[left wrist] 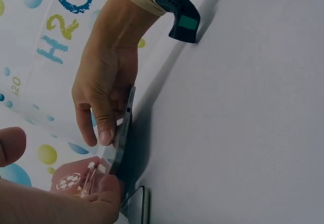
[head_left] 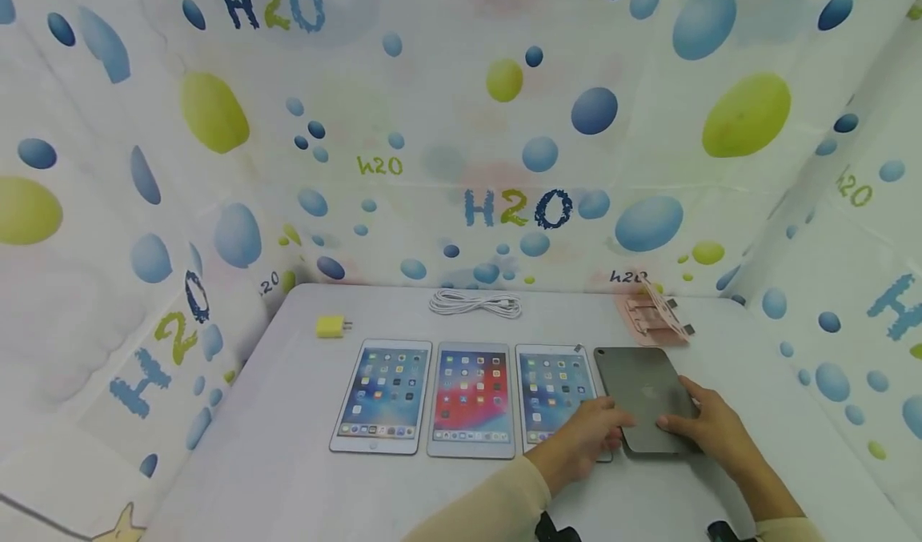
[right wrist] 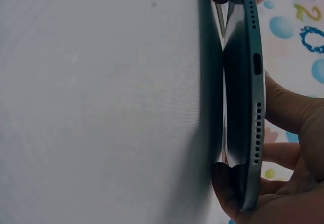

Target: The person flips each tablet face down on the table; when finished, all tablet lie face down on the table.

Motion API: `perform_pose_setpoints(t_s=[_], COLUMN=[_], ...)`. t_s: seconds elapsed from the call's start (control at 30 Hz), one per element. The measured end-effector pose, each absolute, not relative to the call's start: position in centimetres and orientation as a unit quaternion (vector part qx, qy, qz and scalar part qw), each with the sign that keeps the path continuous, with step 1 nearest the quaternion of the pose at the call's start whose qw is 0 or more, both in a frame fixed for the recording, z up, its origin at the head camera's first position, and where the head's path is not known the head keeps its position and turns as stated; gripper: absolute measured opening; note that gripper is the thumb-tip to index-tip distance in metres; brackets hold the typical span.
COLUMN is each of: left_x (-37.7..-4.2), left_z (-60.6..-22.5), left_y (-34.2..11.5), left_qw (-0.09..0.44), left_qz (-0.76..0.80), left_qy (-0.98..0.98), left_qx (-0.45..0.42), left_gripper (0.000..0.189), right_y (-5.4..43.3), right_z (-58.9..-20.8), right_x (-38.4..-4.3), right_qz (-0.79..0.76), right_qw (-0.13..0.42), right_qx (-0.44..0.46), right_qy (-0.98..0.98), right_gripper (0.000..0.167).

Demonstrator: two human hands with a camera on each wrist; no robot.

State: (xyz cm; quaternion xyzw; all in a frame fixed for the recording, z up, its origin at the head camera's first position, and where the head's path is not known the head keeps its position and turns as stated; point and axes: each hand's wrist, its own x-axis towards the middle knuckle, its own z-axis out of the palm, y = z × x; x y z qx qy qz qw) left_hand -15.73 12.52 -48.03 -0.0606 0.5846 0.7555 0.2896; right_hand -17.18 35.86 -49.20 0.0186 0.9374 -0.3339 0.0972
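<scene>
A dark grey tablet [head_left: 643,382] lies face down at the right end of a row, its camera and logo upward. My right hand [head_left: 720,430] grips its right edge, thumb on the back and a fingertip curled beneath, as the right wrist view shows. At the opposite edge my left hand [head_left: 587,438] pinches the tablet between thumb and fingers. In the right wrist view the near edge of the tablet [right wrist: 257,87], with its port and speaker holes, stands a little above the table. My left hand partly covers the white tablet [head_left: 555,390] beside it.
Two more white tablets, one with a blue screen [head_left: 385,394] and one with a red and blue screen [head_left: 471,394], continue the row leftward. Behind lie a yellow charger plug [head_left: 330,327], a coiled white cable [head_left: 475,303] and a pink folding stand [head_left: 651,318]. A patterned curtain [head_left: 432,110] encloses the table.
</scene>
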Motion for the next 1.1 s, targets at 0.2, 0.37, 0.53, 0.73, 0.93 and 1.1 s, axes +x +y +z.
perform_pose_setpoints(t_s=[0.2,0.37,0.53,0.73,0.93,1.1], left_x=[-15.9,-16.0,-16.0,-15.8,-15.7,-15.5], left_z=[-47.9,-47.8,-47.7,-47.5,-47.2,-47.3], left_y=[12.2,12.0,12.0,12.1,11.9,11.8], left_qw=[0.281,0.298,0.313,0.331,0.346,0.355], left_qz=[0.771,0.770,0.760,0.730,0.716,0.716], left_qy=[0.569,0.563,0.570,0.598,0.605,0.600], left_qx=[-0.049,-0.025,-0.005,0.000,0.025,0.043], left_gripper=[0.068,0.068,0.070,0.071,0.071,0.071], right_y=[35.3,35.2,35.3,35.3,35.1,34.9], right_z=[-49.3,-48.9,-48.8,-49.1,-49.4,-49.8], right_x=[-17.5,-17.5,-17.4,-17.2,-16.8,-16.5], right_qz=[-0.279,-0.251,-0.239,-0.225,-0.210,-0.204], right_qw=[0.059,0.071,0.078,0.085,0.074,0.059], right_qx=[0.007,0.020,0.018,0.017,0.010,0.005], right_qy=[0.958,0.965,0.968,0.971,0.975,0.977], right_gripper=[0.108,0.110,0.109,0.107,0.105,0.099])
